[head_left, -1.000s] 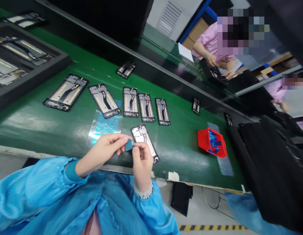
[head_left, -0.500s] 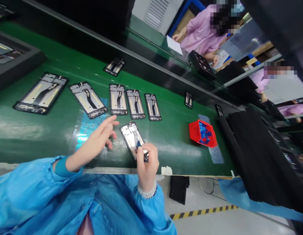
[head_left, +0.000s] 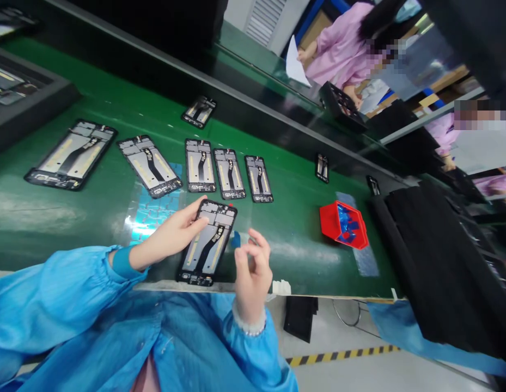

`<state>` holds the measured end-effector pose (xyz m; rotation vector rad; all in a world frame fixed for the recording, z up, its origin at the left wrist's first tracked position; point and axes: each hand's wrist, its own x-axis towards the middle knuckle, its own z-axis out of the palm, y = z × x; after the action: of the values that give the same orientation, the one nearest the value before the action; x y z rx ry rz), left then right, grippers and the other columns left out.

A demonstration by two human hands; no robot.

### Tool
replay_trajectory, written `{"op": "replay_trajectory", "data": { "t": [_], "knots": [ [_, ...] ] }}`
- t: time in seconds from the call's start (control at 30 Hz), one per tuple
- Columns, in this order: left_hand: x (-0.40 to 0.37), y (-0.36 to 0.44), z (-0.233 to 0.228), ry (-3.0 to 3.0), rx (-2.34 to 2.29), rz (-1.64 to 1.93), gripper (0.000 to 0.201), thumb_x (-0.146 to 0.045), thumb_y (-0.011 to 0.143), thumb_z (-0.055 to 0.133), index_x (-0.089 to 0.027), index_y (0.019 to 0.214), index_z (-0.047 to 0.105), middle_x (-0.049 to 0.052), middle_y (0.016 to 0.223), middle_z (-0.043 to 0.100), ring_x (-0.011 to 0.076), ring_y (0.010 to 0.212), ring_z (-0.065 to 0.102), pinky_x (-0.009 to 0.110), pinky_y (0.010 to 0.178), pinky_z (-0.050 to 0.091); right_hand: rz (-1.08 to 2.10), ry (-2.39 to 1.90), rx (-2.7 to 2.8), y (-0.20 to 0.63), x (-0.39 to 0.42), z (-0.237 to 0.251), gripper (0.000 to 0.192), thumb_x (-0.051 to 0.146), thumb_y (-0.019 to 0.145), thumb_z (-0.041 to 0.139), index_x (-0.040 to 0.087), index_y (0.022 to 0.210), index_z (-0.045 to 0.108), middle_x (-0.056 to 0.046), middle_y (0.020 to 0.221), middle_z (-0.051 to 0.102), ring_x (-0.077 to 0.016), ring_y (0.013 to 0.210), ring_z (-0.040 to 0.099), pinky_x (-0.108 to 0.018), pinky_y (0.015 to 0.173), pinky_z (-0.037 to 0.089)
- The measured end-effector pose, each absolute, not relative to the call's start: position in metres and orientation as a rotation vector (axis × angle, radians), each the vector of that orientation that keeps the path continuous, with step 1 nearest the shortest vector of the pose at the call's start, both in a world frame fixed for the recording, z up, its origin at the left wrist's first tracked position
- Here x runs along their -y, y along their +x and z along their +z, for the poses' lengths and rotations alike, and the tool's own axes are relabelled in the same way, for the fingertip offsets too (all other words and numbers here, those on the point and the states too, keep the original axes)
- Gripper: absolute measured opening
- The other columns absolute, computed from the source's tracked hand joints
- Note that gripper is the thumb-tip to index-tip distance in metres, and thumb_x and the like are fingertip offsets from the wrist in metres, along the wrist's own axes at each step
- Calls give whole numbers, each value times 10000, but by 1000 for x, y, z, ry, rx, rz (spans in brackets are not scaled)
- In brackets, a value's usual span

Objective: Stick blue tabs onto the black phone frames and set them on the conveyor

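My left hand (head_left: 183, 231) grips an opened phone frame (head_left: 207, 247) by its upper left side, thumb over the grey inner face. The frame is tilted up at the table's front edge, with a black ribbon cable (head_left: 209, 247) down its middle. Just right of the frame, my right hand (head_left: 253, 269) is pinched, with a small piece of blue film (head_left: 235, 239) at its thumb and finger tips. Several similar phone frames lie in a row behind, among them one phone frame (head_left: 229, 174) straight ahead. Under my left forearm is a shiny blue sheet of film (head_left: 148, 215).
A red bin (head_left: 328, 220) with blue film scraps stands to the right on a clear strip. Black covers (head_left: 432, 256) bound the right end; a dark foam tray (head_left: 52, 98) is at left. Across the partition, a person in pink (head_left: 338, 49) holds white paper.
My left hand came from beside the phone frame to take hold of it, lifting and turning it. My right hand moved slightly right, off the frame, with the blue film at its fingertips.
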<state>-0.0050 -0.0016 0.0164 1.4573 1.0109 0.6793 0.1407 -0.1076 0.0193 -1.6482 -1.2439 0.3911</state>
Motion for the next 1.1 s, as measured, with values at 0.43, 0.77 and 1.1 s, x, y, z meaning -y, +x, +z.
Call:
{"op": "replay_trajectory", "data": {
  "t": [0.43,0.77,1.1],
  "knots": [
    [4,-5,21,1384,-917,683,579,-299,794,554,-134,1345,494,69,1397,503,249,1275,483,349,1068,404,515,-1617,1424,141,57,25,177,261,859,523,196,704,580,-86,1088,587,-195,1099,523,-406,966,402],
    [6,-6,23,1390,-937,720,550,-266,791,559,-127,1322,523,80,1372,522,259,1258,496,368,1052,418,475,-1611,1440,142,54,22,155,220,836,557,204,690,605,-69,1037,603,-185,1062,527,-387,948,404],
    [6,-6,23,1409,-923,737,545,-290,797,562,-124,1315,532,80,1359,534,256,1250,503,360,1041,428,505,-1610,1429,143,54,23,164,235,838,563,206,685,612,-56,1010,606,-184,1047,521,-373,934,407]
  ]
}}
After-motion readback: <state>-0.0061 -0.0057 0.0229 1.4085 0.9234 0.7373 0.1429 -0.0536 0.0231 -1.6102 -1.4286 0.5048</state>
